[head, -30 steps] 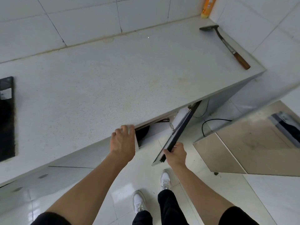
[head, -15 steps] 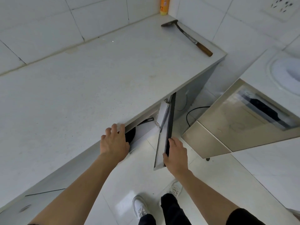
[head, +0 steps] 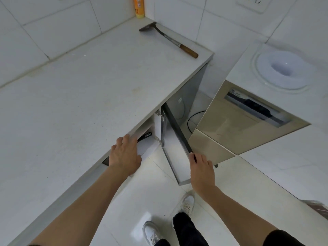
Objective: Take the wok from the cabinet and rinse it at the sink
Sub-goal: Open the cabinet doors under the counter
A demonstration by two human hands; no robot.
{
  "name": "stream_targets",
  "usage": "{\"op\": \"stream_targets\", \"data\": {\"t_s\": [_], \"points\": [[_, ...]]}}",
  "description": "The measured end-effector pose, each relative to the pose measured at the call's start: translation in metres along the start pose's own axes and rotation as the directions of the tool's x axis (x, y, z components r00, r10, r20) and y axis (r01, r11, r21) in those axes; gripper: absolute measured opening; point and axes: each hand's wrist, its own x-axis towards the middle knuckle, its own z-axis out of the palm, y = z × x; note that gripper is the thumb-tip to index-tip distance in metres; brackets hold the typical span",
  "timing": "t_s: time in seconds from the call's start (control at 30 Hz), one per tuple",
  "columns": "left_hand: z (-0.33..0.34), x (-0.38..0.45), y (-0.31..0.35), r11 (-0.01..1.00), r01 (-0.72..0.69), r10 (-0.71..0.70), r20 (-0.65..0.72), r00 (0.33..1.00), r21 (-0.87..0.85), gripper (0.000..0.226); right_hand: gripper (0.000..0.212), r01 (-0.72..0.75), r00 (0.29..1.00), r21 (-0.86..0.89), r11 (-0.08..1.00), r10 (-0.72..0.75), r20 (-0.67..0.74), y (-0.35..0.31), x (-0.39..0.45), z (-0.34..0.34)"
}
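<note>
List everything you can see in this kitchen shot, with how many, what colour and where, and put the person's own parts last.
countertop: one, white speckled, left and centre
cabinet door: one, grey with a dark edge, swung open under the counter's right end
dark handle: one, black, just inside the cabinet opening; what it belongs to is hidden
spatula: one, dark metal with a wooden handle, far right of the counter
bottle: one, orange, back corner by the wall
wall socket: one, white, top right
cable: one, black, on the floor behind the door
shoes: two, white, on the floor
left hand: one, at the counter's front edge
right hand: one, gripping the door's edge
</note>
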Motion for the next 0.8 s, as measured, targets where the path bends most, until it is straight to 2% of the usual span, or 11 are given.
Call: {"op": "stream_targets", "data": {"t_s": [0.17,0.3,0.43,0.63,0.8], "points": [[0.002,0.019,-0.003,0.996,0.034,-0.035,0.014,0.999,0.078,0.054,0.080,-0.062,0.998,0.041,0.997,0.062,0.005,0.023,0.014,-0.001],[0.004,0.027,-0.006,0.997,0.067,-0.069,0.038,0.997,0.038,0.062,0.090,-0.141,0.990,0.121,0.983,0.141,0.011,0.036,0.017,0.003],[0.004,0.030,0.002,0.995,0.077,-0.079,0.024,0.997,0.068,0.063,0.095,-0.141,0.990,0.123,0.982,0.138,0.032,0.047,0.020,0.006],[0.008,0.027,0.010,0.984,0.080,-0.086,0.032,0.996,0.161,0.070,0.098,-0.107,0.991,0.000,0.994,0.107,0.085,0.064,0.025,0.006],[0.010,0.022,0.012,0.978,0.077,-0.085,0.032,0.996,0.193,0.080,0.089,-0.084,0.983,-0.049,0.995,0.090,0.159,0.076,0.037,-0.005]]}}
